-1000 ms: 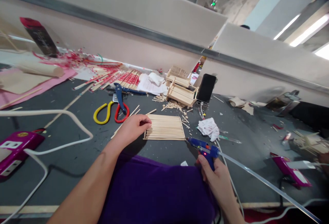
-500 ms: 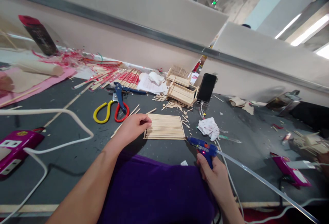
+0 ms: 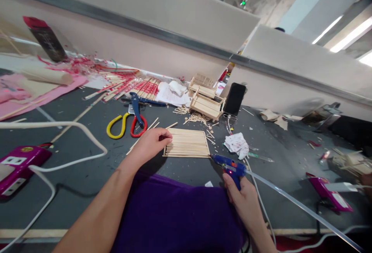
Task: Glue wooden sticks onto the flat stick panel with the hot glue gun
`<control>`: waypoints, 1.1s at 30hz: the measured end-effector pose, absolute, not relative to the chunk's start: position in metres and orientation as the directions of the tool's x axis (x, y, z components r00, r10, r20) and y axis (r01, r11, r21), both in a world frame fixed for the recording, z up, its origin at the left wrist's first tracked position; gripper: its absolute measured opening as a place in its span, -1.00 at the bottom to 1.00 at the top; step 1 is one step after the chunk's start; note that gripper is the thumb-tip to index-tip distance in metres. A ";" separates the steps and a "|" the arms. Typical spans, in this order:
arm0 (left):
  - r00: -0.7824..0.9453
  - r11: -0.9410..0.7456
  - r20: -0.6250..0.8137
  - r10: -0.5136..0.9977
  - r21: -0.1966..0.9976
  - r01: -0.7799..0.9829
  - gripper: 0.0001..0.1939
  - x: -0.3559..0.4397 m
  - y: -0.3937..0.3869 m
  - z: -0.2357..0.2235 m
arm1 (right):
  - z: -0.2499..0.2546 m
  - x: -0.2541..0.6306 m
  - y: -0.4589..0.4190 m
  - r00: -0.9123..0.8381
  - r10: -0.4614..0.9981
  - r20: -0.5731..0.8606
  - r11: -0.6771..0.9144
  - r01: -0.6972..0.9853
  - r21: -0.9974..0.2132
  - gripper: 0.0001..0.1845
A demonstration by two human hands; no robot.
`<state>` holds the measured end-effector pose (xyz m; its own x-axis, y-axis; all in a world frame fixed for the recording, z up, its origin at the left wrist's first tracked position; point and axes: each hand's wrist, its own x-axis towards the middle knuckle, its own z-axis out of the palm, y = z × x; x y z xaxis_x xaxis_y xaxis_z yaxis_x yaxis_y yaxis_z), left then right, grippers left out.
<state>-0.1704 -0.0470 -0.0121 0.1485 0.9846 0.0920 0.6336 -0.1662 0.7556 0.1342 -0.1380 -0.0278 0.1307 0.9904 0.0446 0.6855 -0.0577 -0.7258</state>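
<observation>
A flat rectangular panel of thin wooden sticks (image 3: 187, 143) lies on the dark table before me. My left hand (image 3: 154, 142) is at its left edge, with thumb and fingers closed together on that edge; the exact contact is hidden behind the fingers. In my right hand (image 3: 240, 191) is a blue hot glue gun (image 3: 229, 165), its red light on. The gun's nozzle meets or nearly meets the panel's lower right corner. A long clear glue stick (image 3: 302, 209) juts from the rear of the gun.
Yellow-and-red-handled pliers (image 3: 135, 115) rest left of the panel. Behind it are small wooden models (image 3: 207, 104), stick offcuts (image 3: 197, 118) and a phone (image 3: 234, 98). Crumpled paper (image 3: 236, 145) lies to the right. Purple power strips (image 3: 21, 167) and white cables flank the workspace.
My hands, the panel and the glue gun stay almost still. At the far left, a blurred hand seen over the pink sheet has gone, and a pinkish blur and a pale streak show there.
</observation>
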 end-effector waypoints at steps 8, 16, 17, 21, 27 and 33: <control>0.153 -0.173 0.098 0.983 0.755 0.632 -0.84 -0.171 -0.047 -0.013 | -0.027 0.130 -0.137 0.110 0.992 0.056 -0.037 0.693 -0.720 -0.52; 0.151 -0.177 0.105 0.983 0.757 0.628 -0.84 -0.171 -0.047 -0.012 | -0.027 0.125 -0.136 0.067 0.995 0.071 0.006 0.688 -0.726 -0.54; 0.149 -0.177 0.106 0.983 0.758 0.628 -0.84 -0.171 -0.047 -0.012 | -0.027 0.124 -0.136 0.063 0.995 0.074 0.010 0.689 -0.725 -0.54; 0.150 -0.178 0.107 0.983 0.758 0.627 -0.83 -0.171 -0.047 -0.012 | -0.025 0.120 -0.136 0.080 0.994 0.080 0.002 0.695 -0.719 -0.55; 0.137 -0.169 0.107 0.985 0.759 0.629 -0.83 -0.171 -0.049 -0.011 | -0.024 0.114 -0.135 0.084 0.995 0.062 -0.014 0.699 -0.715 -0.55; 0.141 -0.169 0.103 0.985 0.762 0.625 -0.83 -0.171 -0.049 -0.010 | -0.025 0.111 -0.134 0.058 0.997 0.052 -0.005 0.714 -0.700 -0.53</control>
